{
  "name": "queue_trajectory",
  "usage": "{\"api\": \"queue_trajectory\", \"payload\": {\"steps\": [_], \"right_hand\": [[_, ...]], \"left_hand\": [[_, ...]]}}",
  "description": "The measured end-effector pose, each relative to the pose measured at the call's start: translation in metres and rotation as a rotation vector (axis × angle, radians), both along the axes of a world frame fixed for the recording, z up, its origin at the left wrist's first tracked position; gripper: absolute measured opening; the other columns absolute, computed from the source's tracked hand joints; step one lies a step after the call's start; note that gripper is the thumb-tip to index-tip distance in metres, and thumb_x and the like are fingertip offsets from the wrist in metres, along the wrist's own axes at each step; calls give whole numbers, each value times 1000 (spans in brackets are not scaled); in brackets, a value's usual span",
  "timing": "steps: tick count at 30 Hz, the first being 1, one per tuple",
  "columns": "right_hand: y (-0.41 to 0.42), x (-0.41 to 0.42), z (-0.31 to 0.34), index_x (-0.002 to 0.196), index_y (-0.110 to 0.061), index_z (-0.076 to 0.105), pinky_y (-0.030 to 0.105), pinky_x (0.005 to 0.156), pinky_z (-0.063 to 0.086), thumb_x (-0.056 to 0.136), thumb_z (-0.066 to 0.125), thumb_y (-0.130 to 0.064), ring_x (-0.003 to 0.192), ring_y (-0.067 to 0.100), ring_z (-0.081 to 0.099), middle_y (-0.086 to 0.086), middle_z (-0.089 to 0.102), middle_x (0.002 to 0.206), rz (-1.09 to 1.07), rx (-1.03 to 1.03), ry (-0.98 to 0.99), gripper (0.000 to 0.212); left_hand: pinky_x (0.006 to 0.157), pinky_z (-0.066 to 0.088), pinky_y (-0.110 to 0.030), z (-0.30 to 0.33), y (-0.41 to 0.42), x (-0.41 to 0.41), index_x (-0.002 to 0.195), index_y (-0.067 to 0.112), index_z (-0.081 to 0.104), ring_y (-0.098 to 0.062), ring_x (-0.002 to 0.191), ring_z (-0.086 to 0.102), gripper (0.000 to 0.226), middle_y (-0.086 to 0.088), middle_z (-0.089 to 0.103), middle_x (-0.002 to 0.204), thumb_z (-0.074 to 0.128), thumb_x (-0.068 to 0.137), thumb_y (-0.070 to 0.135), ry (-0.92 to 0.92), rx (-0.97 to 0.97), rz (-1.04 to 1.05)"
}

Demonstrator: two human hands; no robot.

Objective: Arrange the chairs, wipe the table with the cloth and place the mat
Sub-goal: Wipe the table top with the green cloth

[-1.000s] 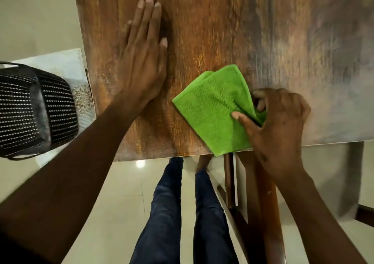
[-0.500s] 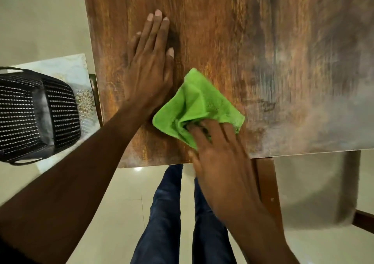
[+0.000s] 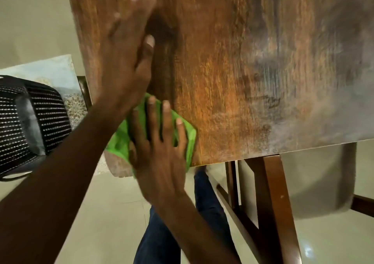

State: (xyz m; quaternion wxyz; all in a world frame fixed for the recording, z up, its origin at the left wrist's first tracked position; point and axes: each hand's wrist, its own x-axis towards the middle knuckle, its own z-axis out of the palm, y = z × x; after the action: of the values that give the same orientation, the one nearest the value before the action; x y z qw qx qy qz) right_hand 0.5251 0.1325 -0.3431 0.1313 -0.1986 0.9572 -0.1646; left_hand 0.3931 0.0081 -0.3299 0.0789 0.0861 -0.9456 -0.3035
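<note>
- Wooden table (image 3: 232, 71) fills the view; wiping is under way, and no mat is laid yet.
- Chair (image 3: 273, 203) stands tucked below its near edge, right of the wiping hand.
- Left hand (image 3: 125, 57) lies flat and open, bracing just beyond the cloth.
- Right hand (image 3: 159, 142), fingers spread, presses the cloth flat rather than clutching it.
- Green cloth (image 3: 190, 136) sits beneath that palm at the table's near corner.

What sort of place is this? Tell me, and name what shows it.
Most likely a dining area in a home. A wooden table is being wiped with a green cloth, a wooden chair is tucked under the table's near edge, and the floor is pale glossy tile.
</note>
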Motion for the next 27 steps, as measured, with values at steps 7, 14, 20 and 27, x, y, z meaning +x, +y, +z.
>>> {"api": "queue_trajectory", "payload": {"steps": [7, 14, 20, 27], "right_hand": [[85, -39, -5, 174, -28, 11, 50, 135, 11, 111, 31, -45, 169, 21, 2, -2, 4, 182, 13, 85, 79, 68], [179, -103, 0, 174, -27, 9, 53, 131, 20, 113, 21, -44, 169, 17, 6, -2, 8, 182, -433, 225, 136, 64], [27, -13, 1, 174, -16, 6, 62, 133, 6, 110, 25, -53, 168, 35, -1, 12, -3, 181, -310, 143, 23, 76], [24, -26, 1, 174, -19, 9, 44, 133, -3, 109, 47, -45, 169, 21, -6, 2, -4, 182, -53, -12, 11, 80]], "left_hand": [[134, 8, -28, -2, 4, -13, 167, 19, 37, -18, 165, 23, 51, -2, 31, 176, 40, 117, 31, 10, -23, -113], [136, 12, -49, -4, 13, -13, 168, 2, 29, -31, 168, 17, 55, -17, 23, 178, 36, 116, 14, -22, -7, -117], [134, 17, -58, -3, 10, -11, 163, -5, 38, -39, 165, 24, 48, -23, 32, 173, 38, 115, 4, 36, 162, -63], [135, 18, -56, -10, 11, -5, 166, 9, 40, -25, 166, 25, 49, -11, 34, 175, 38, 119, 24, 125, 64, -27]]}}
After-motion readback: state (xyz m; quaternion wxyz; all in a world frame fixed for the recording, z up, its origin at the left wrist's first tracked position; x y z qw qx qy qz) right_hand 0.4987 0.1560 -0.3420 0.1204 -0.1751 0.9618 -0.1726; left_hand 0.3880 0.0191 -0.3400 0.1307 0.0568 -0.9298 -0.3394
